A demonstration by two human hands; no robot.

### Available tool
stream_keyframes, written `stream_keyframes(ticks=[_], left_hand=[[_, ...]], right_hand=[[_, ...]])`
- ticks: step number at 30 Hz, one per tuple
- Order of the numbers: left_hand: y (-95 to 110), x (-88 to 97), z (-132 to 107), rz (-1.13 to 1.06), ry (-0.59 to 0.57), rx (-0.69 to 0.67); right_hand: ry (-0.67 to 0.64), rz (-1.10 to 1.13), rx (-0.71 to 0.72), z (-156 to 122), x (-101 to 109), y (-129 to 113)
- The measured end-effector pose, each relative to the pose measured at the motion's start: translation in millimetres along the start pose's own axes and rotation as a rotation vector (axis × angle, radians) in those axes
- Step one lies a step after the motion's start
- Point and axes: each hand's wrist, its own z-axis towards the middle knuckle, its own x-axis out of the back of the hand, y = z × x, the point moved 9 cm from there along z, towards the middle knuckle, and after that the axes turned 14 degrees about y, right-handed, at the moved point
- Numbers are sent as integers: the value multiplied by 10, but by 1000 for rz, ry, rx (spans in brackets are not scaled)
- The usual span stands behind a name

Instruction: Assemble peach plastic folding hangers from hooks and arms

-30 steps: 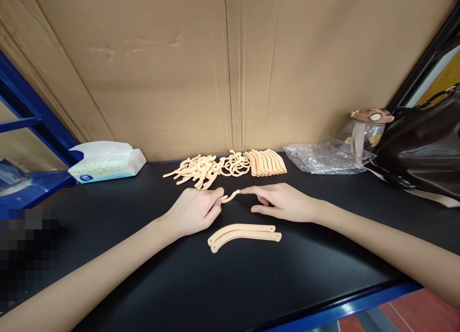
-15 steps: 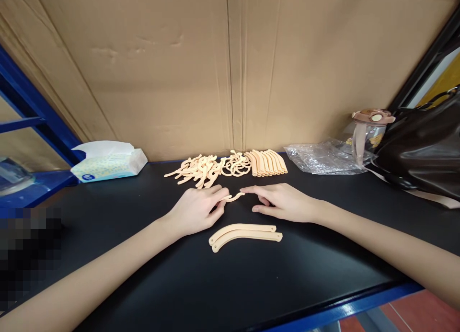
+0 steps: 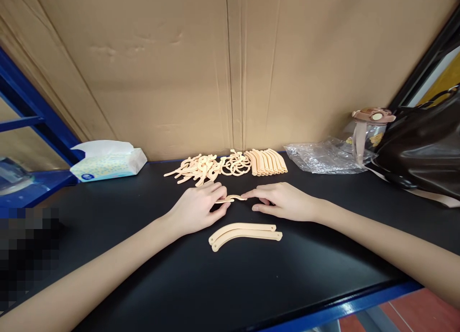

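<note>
At the far left a blue frame (image 3: 21,90) slants up, and a tissue pack (image 3: 108,163) sits beside it against the cardboard wall (image 3: 161,68). Next comes the left hand (image 3: 201,206), thumb and fingers pinched on a thin curved piece (image 3: 235,196). Just behind that hand lies a loose pile (image 3: 205,168) of pale curvy parts, so there is little room on that side.

The thin curved piece is in the gap between the hands, its long axis running roughly crosswise from one to the other. It could be two pieces overlapping; from where I stand I can't tell. The left hand is the nearer, having one end in its grip; the other end points at the right hand. In front of it, towards the person, lie two long bars (image 3: 247,226), side by side and also crosswise. Behind it are the ring-shaped parts (image 3: 237,165) and, to their right, a neat row of bars (image 3: 268,163).

The right hand (image 3: 282,201) grips nothing: its index finger reaches out to the piece's right end, touching or just beside it, thumb held apart. Black tabletop (image 3: 251,284) stretches from the long bars to the near edge, giving more room there than behind. Farther right are a clear plastic bag (image 3: 319,158), a bottle (image 3: 373,131) and a dark bag (image 3: 420,140).
</note>
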Motion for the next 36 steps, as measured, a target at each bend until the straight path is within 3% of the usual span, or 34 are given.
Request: stream_keyframes(ticks=[17,27,33,36], left_hand=[[28,25,2,-10,5,-35],[-302,249,15,372,214,140],[-534,205,-8,298,165,339],[-570,156,-18,253,128,365]], right_hand=[[-3,-17,5,5,-5,-1],[-18,-10,-7,-16,14,12],[-23,-9,-5,-20,13,8],[-22,-7,-1,-17,9,8]])
